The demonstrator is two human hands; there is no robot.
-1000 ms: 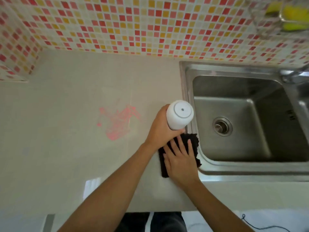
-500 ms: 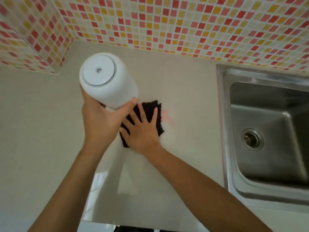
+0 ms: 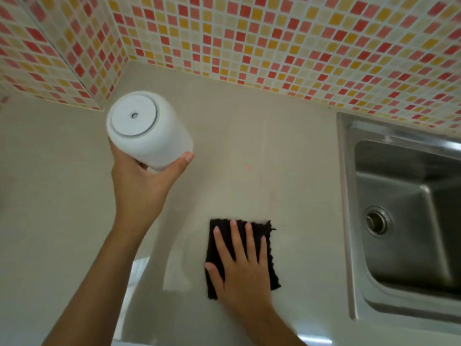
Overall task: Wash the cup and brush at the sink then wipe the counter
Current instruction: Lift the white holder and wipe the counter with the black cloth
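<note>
A person's left hand [image 3: 139,186] holds a white cup [image 3: 149,131] in the air above the beige counter [image 3: 287,171]. The right hand [image 3: 239,265] lies flat on a black cloth [image 3: 265,228] nearer the front edge.

The cup's mouth cannot be seen. It faces away from the camera, behind the cup's own body and the palm that cradles it. Whether the cup has a handle cannot be told. The right hand covers the middle of the cloth, leaving only the dark, ragged borders showing. The steel sink [image 3: 345,196] is cut off by the right edge of the frame, though its drain [image 3: 376,221] is in view. Both forearms run out of the bottom of the picture.

A mosaic wall [image 3: 274,41] of red, orange and cream tiles wraps the back corner. A small pink mark [image 3: 248,167] sits on the counter between cup and sink, with a fainter streak below it that is hard to make out. Nothing lies between cloth and sink.

The left hand's fingers and thumb curl around the cup's lower wall, gripping it. The right hand's fingers are straight and spread, pressing the cloth to the counter. The cup is inverted and tilted. Its ringed base faces up toward the camera, and its long axis slants from the base at upper left down into the palm.
</note>
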